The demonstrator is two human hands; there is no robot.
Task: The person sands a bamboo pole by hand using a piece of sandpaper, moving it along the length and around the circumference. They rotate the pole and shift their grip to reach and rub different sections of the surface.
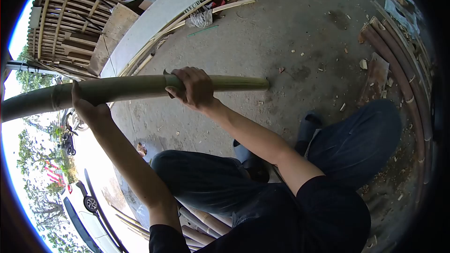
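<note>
One green bamboo pole (140, 87) runs from the left edge of the frame to just past its centre. Two hands hold it: the left hand (91, 110) clasps it at left, thumb across it, and the right hand (194, 88) is clamped around it nearer centre. Two slippers (309, 125) stand right of centre, and one white car (83, 215) is at lower left.

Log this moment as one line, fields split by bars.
left hand: against green bamboo pole, fingers hidden | right hand: wrapped over pole | floor: scattered chips
</note>
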